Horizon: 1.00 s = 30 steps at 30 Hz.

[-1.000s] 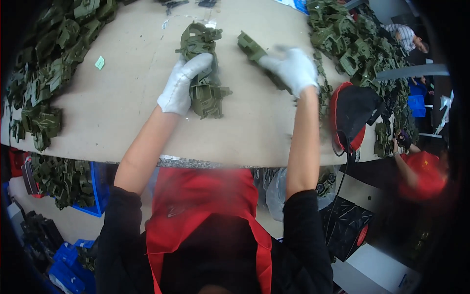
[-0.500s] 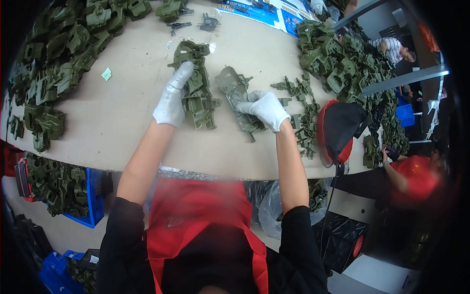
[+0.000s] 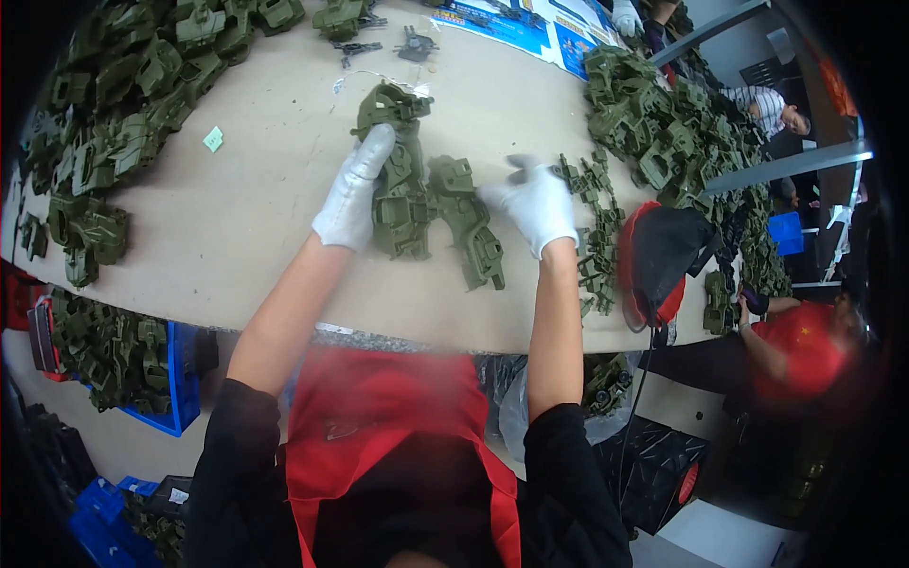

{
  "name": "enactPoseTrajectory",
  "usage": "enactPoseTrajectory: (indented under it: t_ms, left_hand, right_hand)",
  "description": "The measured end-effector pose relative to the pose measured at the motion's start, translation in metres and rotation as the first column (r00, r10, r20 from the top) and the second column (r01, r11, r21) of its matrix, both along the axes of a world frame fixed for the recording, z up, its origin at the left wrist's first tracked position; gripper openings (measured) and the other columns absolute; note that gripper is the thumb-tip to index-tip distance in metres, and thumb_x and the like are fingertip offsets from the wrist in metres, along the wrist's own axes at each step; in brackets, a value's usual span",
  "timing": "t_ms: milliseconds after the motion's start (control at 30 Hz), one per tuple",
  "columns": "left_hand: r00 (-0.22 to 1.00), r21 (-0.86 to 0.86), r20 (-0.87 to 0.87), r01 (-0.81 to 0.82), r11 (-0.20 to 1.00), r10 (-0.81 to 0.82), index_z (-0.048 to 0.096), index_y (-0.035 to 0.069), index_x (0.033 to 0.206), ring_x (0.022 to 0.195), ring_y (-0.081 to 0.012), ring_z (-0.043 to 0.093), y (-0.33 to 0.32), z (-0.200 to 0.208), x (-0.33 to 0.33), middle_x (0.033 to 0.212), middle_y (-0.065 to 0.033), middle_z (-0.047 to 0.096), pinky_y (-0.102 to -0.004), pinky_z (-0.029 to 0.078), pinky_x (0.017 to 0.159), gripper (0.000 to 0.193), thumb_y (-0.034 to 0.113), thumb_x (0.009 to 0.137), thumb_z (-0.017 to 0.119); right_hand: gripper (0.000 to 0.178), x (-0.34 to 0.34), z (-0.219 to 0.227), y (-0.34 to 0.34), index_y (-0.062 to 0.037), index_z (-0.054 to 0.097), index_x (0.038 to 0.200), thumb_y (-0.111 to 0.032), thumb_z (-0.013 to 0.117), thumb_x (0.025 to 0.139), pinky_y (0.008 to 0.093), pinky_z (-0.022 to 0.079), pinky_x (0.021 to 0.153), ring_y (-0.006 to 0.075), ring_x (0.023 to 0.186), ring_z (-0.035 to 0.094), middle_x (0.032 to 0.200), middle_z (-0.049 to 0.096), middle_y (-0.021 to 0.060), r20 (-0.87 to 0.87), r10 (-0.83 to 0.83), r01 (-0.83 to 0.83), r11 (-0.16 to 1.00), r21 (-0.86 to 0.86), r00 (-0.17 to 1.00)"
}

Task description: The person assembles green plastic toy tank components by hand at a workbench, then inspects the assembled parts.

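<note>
My left hand (image 3: 352,197), in a white glove, grips an olive-green plastic toy vehicle body (image 3: 401,213) on the table, thumb on top of it. A second green vehicle body (image 3: 466,227) lies just to its right, slanting toward the table's near edge. Beside that body, my gloved right hand (image 3: 536,206) is apart from it, thumb and forefinger spread and somewhat blurred. No held thing can be made out in the right hand. Small green toy parts (image 3: 597,241) lie in a loose strip right of this hand.
Heaps of green vehicle bodies rise at the left (image 3: 142,114) and right (image 3: 653,123). A black and red cap (image 3: 663,256) sits at the right edge. Small grey parts (image 3: 415,44) lie at the back. Below left stands a blue crate (image 3: 183,379). A co-worker in red (image 3: 805,350) sits at right.
The right-hand vehicle body has been turned over, from its hollow side to its outer side. My right hand has let go and moved slightly right. My left hand keeps its grip.
</note>
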<state>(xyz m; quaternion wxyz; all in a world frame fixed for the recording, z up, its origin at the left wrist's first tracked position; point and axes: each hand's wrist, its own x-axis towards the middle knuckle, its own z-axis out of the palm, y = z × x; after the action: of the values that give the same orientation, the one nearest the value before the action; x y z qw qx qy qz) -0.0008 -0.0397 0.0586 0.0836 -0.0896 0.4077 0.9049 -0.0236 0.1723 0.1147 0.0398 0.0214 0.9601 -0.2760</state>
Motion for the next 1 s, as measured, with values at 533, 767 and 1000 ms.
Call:
enactPoseTrajectory:
  t_ms: [533, 767, 1000]
  left_hand:
    - [0.962, -0.113, -0.244, 0.097, 0.989, -0.123, 0.033, 0.008, 0.147, 0.131, -0.0232, 0.044, 0.009, 0.006, 0.008, 0.144, -0.0088, 0.043, -0.0397, 0.036, 0.11, 0.115, 0.091, 0.068, 0.039]
    - [0.943, -0.165, -0.325, 0.013, 0.986, -0.067, 0.035, 0.005, 0.144, 0.126, -0.0216, 0.049, 0.018, 0.012, 0.015, 0.139, -0.0097, 0.048, -0.0397, 0.041, 0.107, 0.127, 0.095, 0.055, 0.038]
    - [0.939, -0.141, -0.339, 0.01, 0.99, -0.058, 0.041, 0.005, 0.139, 0.119, -0.0204, 0.054, 0.009, 0.002, 0.016, 0.132, -0.0071, 0.054, -0.0373, 0.046, 0.102, 0.113, 0.081, 0.059, 0.064]
  right_hand:
    - [0.031, 0.029, 0.013, -0.05, -0.0045, 0.069, 0.112, -0.004, 0.07, 0.08, 0.0277, 0.052, 0.069, 0.0144, 0.073, 0.065, 0.086, 0.069, 0.0105, -0.59, 0.163, -0.351, 0.911, -0.218, 0.791]
    - [0.031, 0.037, 0.016, -0.067, -0.0081, 0.07, 0.107, -0.003, 0.071, 0.077, 0.0317, 0.051, 0.061, 0.021, 0.063, 0.063, 0.076, 0.063, 0.0101, -0.644, 0.135, -0.269, 0.957, -0.113, 0.753]
    - [0.029, 0.038, 0.008, -0.068, -0.0054, 0.069, 0.106, -0.008, 0.073, 0.077, 0.0311, 0.053, 0.063, 0.0234, 0.066, 0.065, 0.078, 0.067, 0.0119, -0.656, 0.091, -0.265, 0.949, -0.171, 0.749]
